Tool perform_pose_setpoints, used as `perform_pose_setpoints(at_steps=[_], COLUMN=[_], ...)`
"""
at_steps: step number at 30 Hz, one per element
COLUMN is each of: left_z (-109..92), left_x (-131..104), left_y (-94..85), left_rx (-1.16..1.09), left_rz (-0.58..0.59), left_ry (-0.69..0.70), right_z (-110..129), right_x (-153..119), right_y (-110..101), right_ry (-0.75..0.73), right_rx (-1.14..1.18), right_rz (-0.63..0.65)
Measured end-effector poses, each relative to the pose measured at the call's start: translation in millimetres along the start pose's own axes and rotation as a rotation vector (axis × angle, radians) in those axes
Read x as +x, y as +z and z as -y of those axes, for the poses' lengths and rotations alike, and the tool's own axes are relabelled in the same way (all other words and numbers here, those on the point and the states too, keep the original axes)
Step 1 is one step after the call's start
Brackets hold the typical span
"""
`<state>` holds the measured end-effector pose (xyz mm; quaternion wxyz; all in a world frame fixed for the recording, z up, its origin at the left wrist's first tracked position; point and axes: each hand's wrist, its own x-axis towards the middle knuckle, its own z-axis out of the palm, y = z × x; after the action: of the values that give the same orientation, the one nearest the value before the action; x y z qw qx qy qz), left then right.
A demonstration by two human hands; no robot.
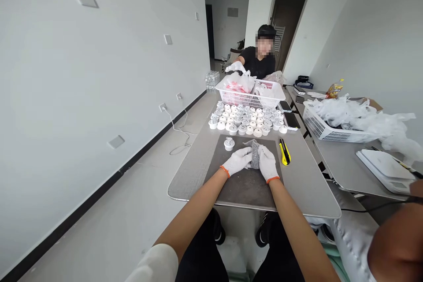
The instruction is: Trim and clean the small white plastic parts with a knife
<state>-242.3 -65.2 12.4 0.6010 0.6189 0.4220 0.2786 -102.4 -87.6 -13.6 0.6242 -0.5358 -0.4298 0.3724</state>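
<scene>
Both my hands wear white knit gloves with orange cuffs, above a dark mat (pixel 243 191). Between them is a grey speckled cloth (pixel 255 155), bunched up. My left hand (pixel 239 161) grips its left side, and my right hand (pixel 268 163) is closed on its right side. Whether something is wrapped inside the cloth is hidden. Beyond my left hand, a small white round plastic piece (pixel 229 144) with a lid-like top sits on the mat. A yellow and black utility knife (pixel 284 152) lies right of my right hand.
Rows of similar white pieces (pixel 242 129) stand behind the mat, with phones (pixel 291 120) beside them. A white basket (pixel 243 98) of plastic bags stands farther back, where a gloved co-worker sits. The right table holds another basket (pixel 333 133) and a white scale (pixel 385 167). Another person's arm shows at lower right.
</scene>
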Motion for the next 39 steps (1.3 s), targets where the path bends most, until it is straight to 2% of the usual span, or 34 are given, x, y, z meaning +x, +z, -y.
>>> perform_pose_setpoints(at_steps=[6,11,16,21,25,28,33,39], left_z=[5,8,9,3,4,8,8,7], left_x=[-3,-3,1,-5,-8,-6,-3,-1], left_y=[-2.8,-2.4,0.8,-0.1,-4.7,-7.4,-2.7,-0.9], left_rx=[-0.126,-0.206,-0.151,-0.186,-0.165,-0.161,-0.153,-0.144], left_rz=[-0.015,-0.055,-0.006,-0.062,-0.072,-0.085,-0.035,-0.055], left_ry=[0.078,0.142,0.097,0.062,0.051,0.079,0.076,0.086], right_z=[-4,6,16,22,21,20,18,13], right_x=[4,-1,-7,-9,-8,-9,-8,-4], right_y=[-4,-2,-9,-16,-14,-11,-11,-13], right_ry=[-0.027,0.003,-0.047,-0.101,-0.151,-0.149,-0.132,-0.086], right_rx=[-0.003,-0.097,-0.094,-0.163,-0.208,-0.209,-0.200,-0.180], right_rz=[-0.044,0.057,0.068,0.114,0.112,0.096,0.070,0.039])
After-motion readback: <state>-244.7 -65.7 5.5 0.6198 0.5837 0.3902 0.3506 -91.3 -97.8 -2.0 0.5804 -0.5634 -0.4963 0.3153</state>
